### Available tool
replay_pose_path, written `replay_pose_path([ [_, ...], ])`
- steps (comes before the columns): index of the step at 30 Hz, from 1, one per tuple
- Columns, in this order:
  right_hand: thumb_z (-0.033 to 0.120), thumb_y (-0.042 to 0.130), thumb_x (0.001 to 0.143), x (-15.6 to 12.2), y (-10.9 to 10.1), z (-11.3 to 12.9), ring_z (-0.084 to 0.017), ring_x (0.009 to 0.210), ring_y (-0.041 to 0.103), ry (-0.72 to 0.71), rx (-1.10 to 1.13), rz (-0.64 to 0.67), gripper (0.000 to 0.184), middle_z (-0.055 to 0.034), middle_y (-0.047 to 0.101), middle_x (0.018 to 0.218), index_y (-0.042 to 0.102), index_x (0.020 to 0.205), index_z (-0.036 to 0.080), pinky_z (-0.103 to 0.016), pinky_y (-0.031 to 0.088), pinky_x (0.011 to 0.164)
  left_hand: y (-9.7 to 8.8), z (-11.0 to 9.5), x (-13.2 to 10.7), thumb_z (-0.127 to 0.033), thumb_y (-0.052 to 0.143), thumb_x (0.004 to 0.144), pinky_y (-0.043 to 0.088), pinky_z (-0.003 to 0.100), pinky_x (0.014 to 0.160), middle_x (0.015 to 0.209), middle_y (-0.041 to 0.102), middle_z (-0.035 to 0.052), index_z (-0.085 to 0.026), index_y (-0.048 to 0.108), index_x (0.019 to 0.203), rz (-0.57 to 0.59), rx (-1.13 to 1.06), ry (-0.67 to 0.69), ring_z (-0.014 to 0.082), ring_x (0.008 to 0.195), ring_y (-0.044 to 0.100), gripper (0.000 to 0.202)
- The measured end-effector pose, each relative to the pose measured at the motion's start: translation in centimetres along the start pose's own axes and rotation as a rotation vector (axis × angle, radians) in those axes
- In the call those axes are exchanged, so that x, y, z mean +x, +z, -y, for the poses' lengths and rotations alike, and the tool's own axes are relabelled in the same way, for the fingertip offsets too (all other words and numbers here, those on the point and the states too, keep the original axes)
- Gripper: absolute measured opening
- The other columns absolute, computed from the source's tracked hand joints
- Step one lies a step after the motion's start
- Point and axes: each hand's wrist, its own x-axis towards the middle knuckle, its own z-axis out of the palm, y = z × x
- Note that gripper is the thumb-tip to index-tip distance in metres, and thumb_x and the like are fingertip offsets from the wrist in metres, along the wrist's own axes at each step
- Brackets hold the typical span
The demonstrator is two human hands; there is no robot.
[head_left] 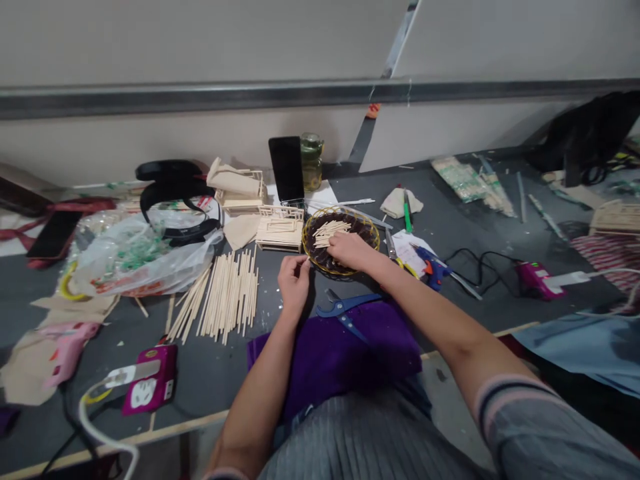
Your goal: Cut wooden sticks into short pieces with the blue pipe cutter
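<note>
A dark woven basket (370, 229) with a yellow rim holds a pile of short wooden sticks (327, 230). My right hand (353, 250) reaches over its near rim, fingers closed down on the sticks; its fingertips are partly hidden. Just left of the basket, my left hand (294, 287) is closed in a pinch, with a small pale tip at the fingers too small to name. Blue-handled cutters (347, 305) lie across a folded purple cloth (385, 340) in front of me. Longer wooden sticks (227, 297) are spread out to the left of my left hand.
Small stick-built models (281, 230) stand behind, near an upright phone (287, 168) and a glass jar (311, 163). Plastic bags (145, 260), a pink glue gun (70, 350) and a magenta power box (153, 380) lie left. A blue glue gun (434, 270) and cables lie right.
</note>
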Motion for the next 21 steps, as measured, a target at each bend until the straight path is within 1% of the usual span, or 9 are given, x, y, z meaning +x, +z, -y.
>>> replay_pose_path([
  [4, 0.008, 0.048, 0.09, 0.5, -0.1, 0.2, -0.025, 0.098, 0.057, -0.009, 0.02, -0.012, 0.023, -0.0185, 0.068, 0.098, 0.07, 0.097, 0.008, -0.032, 0.044, 0.077, 0.0, 0.0, 0.0, -0.027, 0.059, 0.086, 0.047, 0.028, 0.072, 0.078, 0.062, 0.0023, -0.018, 0.069, 0.084, 0.006, 0.013, 0.013, 0.016, 0.076, 0.059, 0.013],
  [7, 0.012, 0.051, 0.089, -0.1, -0.5, -0.4, -0.024, 0.098, 0.058, 0.018, 0.051, -0.05, 0.02, -0.0173, 0.068, 0.101, 0.069, 0.097, 0.008, -0.032, 0.043, 0.079, -0.1, -0.2, 0.1, -0.027, 0.059, 0.086, 0.048, 0.029, 0.073, 0.078, 0.062, 0.0025, -0.019, 0.069, 0.084, 0.011, 0.016, 0.022, 0.0161, 0.076, 0.059, 0.013],
  [11, 0.019, 0.049, 0.092, -2.2, -1.0, -1.6, -0.023, 0.1, 0.058, 0.103, 0.113, -0.13, 0.021, -0.013, 0.069, 0.102, 0.068, 0.097, 0.012, -0.03, 0.042, 0.08, -0.1, -0.5, 0.1, -0.027, 0.058, 0.086, 0.048, 0.028, 0.072, 0.079, 0.061, 0.0024, -0.018, 0.069, 0.085, 0.009, 0.007, 0.023, 0.0156, 0.076, 0.059, 0.013],
  [15, 0.018, 0.048, 0.094, -4.5, -1.1, -2.1, -0.019, 0.097, 0.06, 0.16, 0.199, -0.16, 0.021, -0.0079, 0.071, 0.101, 0.068, 0.099, 0.017, -0.027, 0.042, 0.08, -0.1, -0.6, 0.1, -0.027, 0.06, 0.086, 0.048, 0.029, 0.073, 0.079, 0.062, 0.0026, -0.019, 0.069, 0.084, 0.014, -0.013, 0.041, 0.0159, 0.077, 0.059, 0.013],
  [17, 0.018, 0.045, 0.096, -5.6, -1.0, -1.7, -0.019, 0.097, 0.061, 0.203, 0.231, -0.192, 0.022, -0.0085, 0.071, 0.103, 0.067, 0.102, 0.017, -0.027, 0.042, 0.081, -0.1, -0.5, 0.1, -0.028, 0.06, 0.085, 0.048, 0.03, 0.074, 0.08, 0.062, 0.0029, -0.019, 0.07, 0.084, 0.015, -0.003, 0.042, 0.0166, 0.079, 0.06, 0.014],
  [19, 0.019, 0.042, 0.098, -7.0, -0.8, -0.8, -0.018, 0.096, 0.062, 0.255, 0.297, -0.264, 0.024, -0.0088, 0.071, 0.103, 0.065, 0.102, 0.016, -0.027, 0.043, 0.082, -0.1, -0.4, 0.1, -0.03, 0.06, 0.085, 0.049, 0.03, 0.074, 0.08, 0.062, 0.0031, -0.019, 0.07, 0.083, 0.009, 0.01, 0.035, 0.017, 0.079, 0.06, 0.014],
  [21, 0.022, 0.045, 0.098, -8.4, -0.6, 0.2, -0.017, 0.09, 0.063, 0.3, 0.456, -0.376, 0.02, -0.0066, 0.071, 0.096, 0.064, 0.097, 0.017, -0.025, 0.043, 0.081, -0.2, -0.3, 0.2, -0.03, 0.06, 0.085, 0.049, 0.03, 0.073, 0.079, 0.063, 0.0031, -0.019, 0.07, 0.083, 0.013, 0.015, 0.019, 0.0169, 0.078, 0.06, 0.015],
])
